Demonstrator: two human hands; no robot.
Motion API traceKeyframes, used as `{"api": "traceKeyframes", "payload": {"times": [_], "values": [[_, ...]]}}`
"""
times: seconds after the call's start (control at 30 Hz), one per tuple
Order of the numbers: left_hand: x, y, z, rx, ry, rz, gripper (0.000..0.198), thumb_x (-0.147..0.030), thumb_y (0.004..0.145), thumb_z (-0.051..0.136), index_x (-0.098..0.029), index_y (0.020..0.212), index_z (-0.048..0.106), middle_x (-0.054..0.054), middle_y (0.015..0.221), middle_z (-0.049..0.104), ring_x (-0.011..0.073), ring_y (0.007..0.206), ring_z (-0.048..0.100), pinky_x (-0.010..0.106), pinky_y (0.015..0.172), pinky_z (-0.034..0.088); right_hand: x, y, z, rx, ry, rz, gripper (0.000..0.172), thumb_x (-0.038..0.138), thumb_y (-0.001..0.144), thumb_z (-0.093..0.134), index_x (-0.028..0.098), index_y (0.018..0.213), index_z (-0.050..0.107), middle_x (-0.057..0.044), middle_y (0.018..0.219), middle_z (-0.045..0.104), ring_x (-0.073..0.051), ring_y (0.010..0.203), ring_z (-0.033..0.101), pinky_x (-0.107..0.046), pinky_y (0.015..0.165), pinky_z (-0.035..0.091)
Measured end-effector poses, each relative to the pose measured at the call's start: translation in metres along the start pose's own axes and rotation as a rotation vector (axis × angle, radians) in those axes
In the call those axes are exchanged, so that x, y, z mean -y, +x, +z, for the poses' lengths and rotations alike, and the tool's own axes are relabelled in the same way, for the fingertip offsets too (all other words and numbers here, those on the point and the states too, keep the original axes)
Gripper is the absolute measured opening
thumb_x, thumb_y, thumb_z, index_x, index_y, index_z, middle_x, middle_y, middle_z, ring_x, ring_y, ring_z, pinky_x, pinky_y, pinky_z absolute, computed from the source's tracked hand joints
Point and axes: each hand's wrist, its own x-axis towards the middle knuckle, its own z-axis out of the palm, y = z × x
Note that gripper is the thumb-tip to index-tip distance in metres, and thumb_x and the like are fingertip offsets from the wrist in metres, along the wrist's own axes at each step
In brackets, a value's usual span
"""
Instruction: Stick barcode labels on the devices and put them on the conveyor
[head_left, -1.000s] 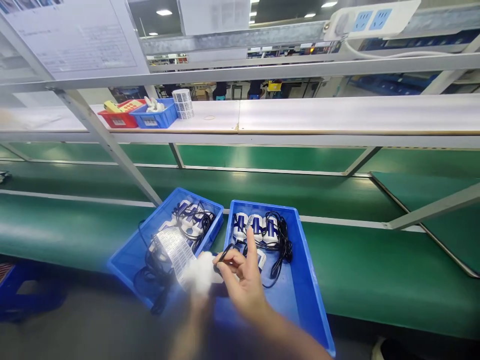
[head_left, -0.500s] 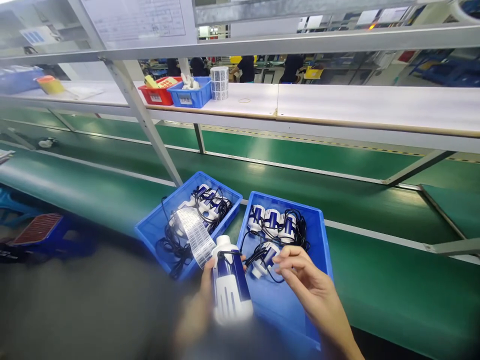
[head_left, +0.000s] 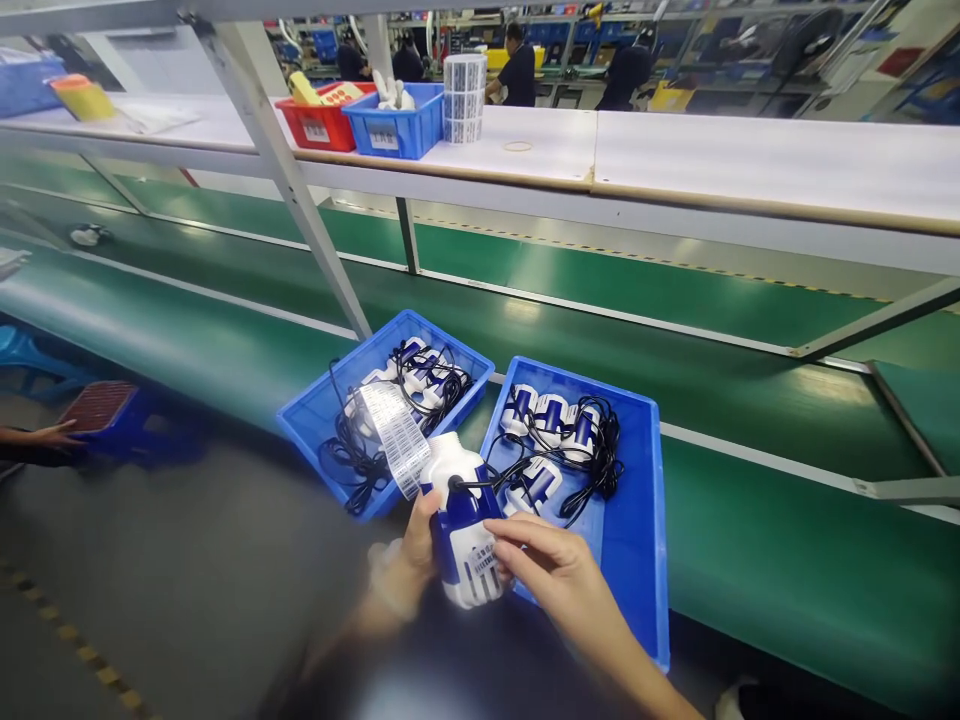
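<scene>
My left hand (head_left: 417,540) is wrapped round a white and blue pump-like device (head_left: 463,515) with a threaded neck and a black cord. Its neck points up and away from me. The thumb and fingers of my right hand (head_left: 551,565) are pinched at the device's white slotted face, on a small printed label (head_left: 484,557) that lies against it. A strip of printed labels (head_left: 395,430) stretches from the left bin to beside my left hand; whether the hand holds its end I cannot tell.
A left blue bin (head_left: 315,425) and a right blue bin (head_left: 651,520) hold several similar devices with black cords. Behind the green conveyor belt (head_left: 750,545), a shelf carries a red bin (head_left: 319,125), a small blue bin (head_left: 397,130) and a label roll (head_left: 464,98). A person's hand (head_left: 45,437) shows at far left.
My right hand has moved down and left onto the device, where a printed label now shows. My left hand still holds the device. The view has tilted downward.
</scene>
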Motion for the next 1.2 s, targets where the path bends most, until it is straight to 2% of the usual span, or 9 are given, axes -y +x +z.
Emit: {"api": "traceKeyframes", "payload": {"times": [0.13,0.27,0.57,0.87,1.0,1.2], "values": [[0.003,0.001,0.0,-0.149,-0.061,0.132,0.051,-0.053,0.067,0.065,-0.015,0.1,0.067,0.01,0.098,0.069,0.033,0.106,0.061,0.043,0.092,0.048,-0.01,0.001,0.008,-0.082,-0.026,0.013,0.025,0.032,0.087,0.06,0.023,0.11,0.061,0.0,0.077,0.06,-0.011,0.064,0.06,-0.021,0.057,0.053],[0.004,0.003,-0.002,-0.204,-0.047,0.176,0.046,-0.047,0.068,0.066,-0.015,0.101,0.066,0.01,0.101,0.068,0.0299,0.1,0.062,0.043,0.094,0.047,-0.012,0.0,0.012,-0.143,-0.133,-0.047,0.023,0.032,0.089,0.057,0.022,0.11,0.053,0.0,0.077,0.06,-0.011,0.064,0.059,-0.02,0.056,0.051],[0.002,0.003,0.003,-0.194,-0.069,0.211,0.044,-0.045,0.067,0.068,-0.015,0.098,0.064,0.009,0.097,0.069,0.031,0.096,0.064,0.047,0.093,0.046,-0.015,-0.002,0.011,-0.134,-0.249,-0.063,0.019,0.032,0.091,0.053,0.023,0.107,0.05,0.0,0.079,0.061,-0.011,0.064,0.059,-0.02,0.053,0.05],[0.002,0.004,0.002,-0.195,-0.076,0.199,0.041,-0.045,0.066,0.07,-0.014,0.092,0.067,0.009,0.101,0.068,0.0314,0.1,0.062,0.047,0.096,0.046,-0.017,-0.002,0.012,-0.14,-0.277,-0.107,0.017,0.029,0.092,0.052,0.025,0.109,0.049,0.001,0.08,0.06,-0.009,0.066,0.059,-0.017,0.057,0.051],[0.003,0.003,0.0,-0.2,-0.061,0.194,0.043,-0.046,0.067,0.068,-0.014,0.096,0.066,0.011,0.104,0.068,0.0329,0.106,0.06,0.047,0.097,0.045,-0.017,-0.001,0.011,-0.133,-0.313,-0.107,0.017,0.029,0.093,0.051,0.024,0.108,0.05,0.0,0.08,0.06,-0.01,0.068,0.06,-0.018,0.057,0.051],[0.004,0.003,-0.001,-0.193,-0.07,0.207,0.044,-0.045,0.067,0.07,-0.012,0.096,0.066,0.01,0.101,0.069,0.0312,0.101,0.062,0.045,0.095,0.047,-0.014,-0.001,0.011,-0.123,-0.382,-0.139,0.017,0.027,0.093,0.049,0.022,0.109,0.049,-0.001,0.08,0.062,-0.012,0.067,0.061,-0.02,0.057,0.053]]}}
